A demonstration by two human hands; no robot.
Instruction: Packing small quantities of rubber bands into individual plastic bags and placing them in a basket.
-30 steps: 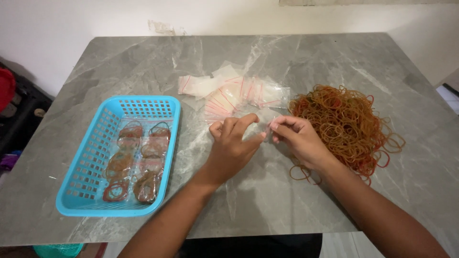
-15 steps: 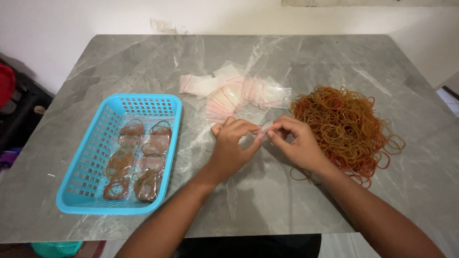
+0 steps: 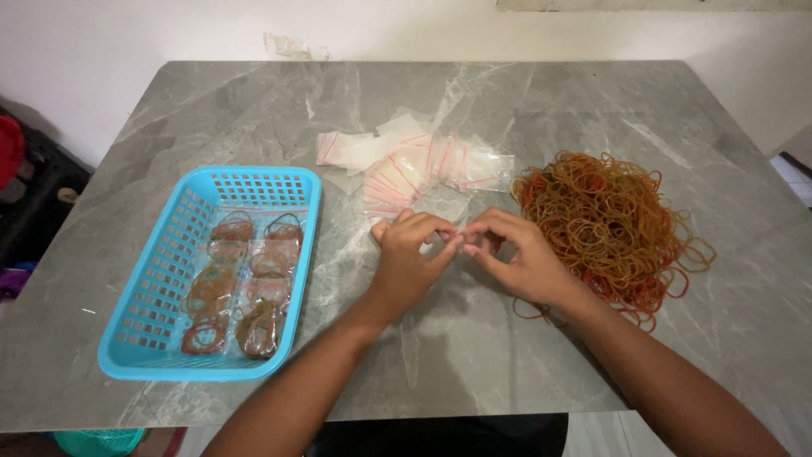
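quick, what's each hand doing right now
Left hand: fingers pinched shut, fingertips meeting the right's; what it holds cannot be told.
Right hand: fingers curled and pinched beside the rubber band pile; contents cannot be told.

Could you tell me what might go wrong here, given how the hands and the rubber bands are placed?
The right hand rests against the rubber band pile; loose bands could snag and drag out. The small bags lie fanned just beyond the left hand, so a sweep may scatter them.

Grey marble table (image 3: 524,355): basket (image 3: 161,279), bags (image 3: 414,161), bands (image 3: 609,220).
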